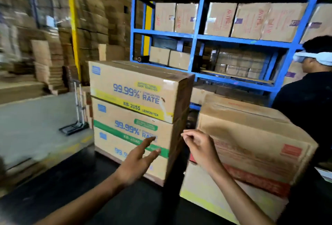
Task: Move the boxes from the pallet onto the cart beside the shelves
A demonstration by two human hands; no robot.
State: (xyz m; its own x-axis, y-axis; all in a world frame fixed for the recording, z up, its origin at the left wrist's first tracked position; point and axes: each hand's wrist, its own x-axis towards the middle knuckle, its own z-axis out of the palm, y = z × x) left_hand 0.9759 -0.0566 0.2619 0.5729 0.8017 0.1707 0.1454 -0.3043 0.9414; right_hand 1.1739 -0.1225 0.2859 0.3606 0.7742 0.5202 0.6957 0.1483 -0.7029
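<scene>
As both hands reach empty, left hand (138, 160) spread before green box (133, 131), right hand (197, 145) loosely curled at its corner; likely framing grip. Yellow box (133, 90) stacked on top.

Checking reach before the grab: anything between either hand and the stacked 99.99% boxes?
Nothing visible. The left hand is open in front of the green-stripe box, fingers spread near its face. The right hand, fingers curled, sits by that stack's right corner, in the gap beside the red-print box. Neither grips anything.
</scene>
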